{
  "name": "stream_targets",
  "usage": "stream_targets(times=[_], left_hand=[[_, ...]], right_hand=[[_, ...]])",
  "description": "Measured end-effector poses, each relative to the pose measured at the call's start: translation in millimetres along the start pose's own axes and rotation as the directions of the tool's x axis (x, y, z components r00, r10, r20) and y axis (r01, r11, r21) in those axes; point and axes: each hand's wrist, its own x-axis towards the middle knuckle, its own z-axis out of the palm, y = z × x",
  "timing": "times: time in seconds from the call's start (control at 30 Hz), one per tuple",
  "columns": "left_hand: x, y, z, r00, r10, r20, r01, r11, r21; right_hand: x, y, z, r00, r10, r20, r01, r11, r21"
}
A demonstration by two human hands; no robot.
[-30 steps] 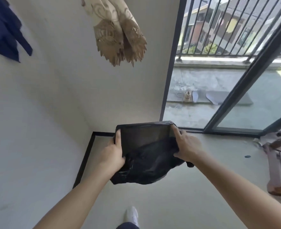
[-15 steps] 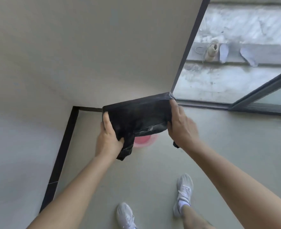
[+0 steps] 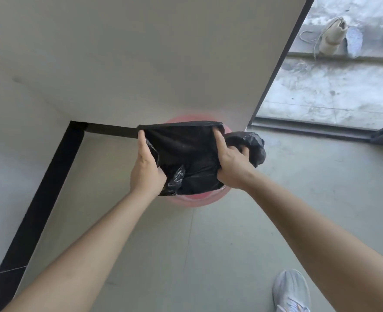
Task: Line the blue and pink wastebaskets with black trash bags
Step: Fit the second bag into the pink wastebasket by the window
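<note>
- Nearest, at 5 o'clock: one white sneaker [image 3: 290, 291] on the pale floor [image 3: 208, 255], partly cut by the bottom edge
- Two bare forearms reach up from 7 and 4 o'clock toward the centre
- Left hand [image 3: 146, 167]: thumb laid straight up along the left edge of the black trash bag [image 3: 186, 154]; the other fingers are behind the plastic, so I cannot tell how they sit; bag edge pinched between thumb and hidden fingers
- Right hand [image 3: 232, 166]: thumb straight up along the bag's right edge, remaining fingers curled tight round a bunched wad of the same bag at 3 o'clock of the hand
- Bag mouth stretched taut between the two hands, top hem a straight line, loose plastic sagging below
- Pink wastebasket [image 3: 195, 200] directly under and behind the bag, its rim showing at the bag's 6 and 12 o'clock; blurred, so whether bag and rim touch cannot be told
- Basket sits on the floor close to a white wall [image 3: 141, 64] with a black skirting board [image 3: 109, 130]
- Farthest, at 1 o'clock: dark door frame [image 3: 278, 61], grey concrete beyond, a beige shoe [image 3: 331, 34] with loose lace and two pale insoles beside it
</note>
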Motion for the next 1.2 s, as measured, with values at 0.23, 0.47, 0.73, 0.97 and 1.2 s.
stream_targets(times=[0.23,0.47,0.73,0.97,1.2], left_hand=[[26,-42,31,0.985,0.103,-0.138,-0.089,0.991,0.100],[6,-55,30,0.937,0.322,0.136,-0.349,0.884,0.311],[16,-40,32,0.965,0.244,-0.100,-0.239,0.969,0.056],[1,-47,29,0.957,0.289,0.010,-0.283,0.928,0.245],[6,-55,2,0.927,0.373,0.027,-0.370,0.906,0.206]], right_hand=[[63,-37,98,0.943,-0.072,0.324,-0.031,0.953,0.301],[23,-32,86,0.891,0.103,0.442,-0.264,0.910,0.321],[-12,4,47,0.754,0.425,-0.501,-0.280,0.897,0.341],[-39,17,65,0.777,0.466,-0.423,-0.374,0.883,0.285],[-54,16,63,0.765,0.333,-0.551,-0.349,0.934,0.080]])
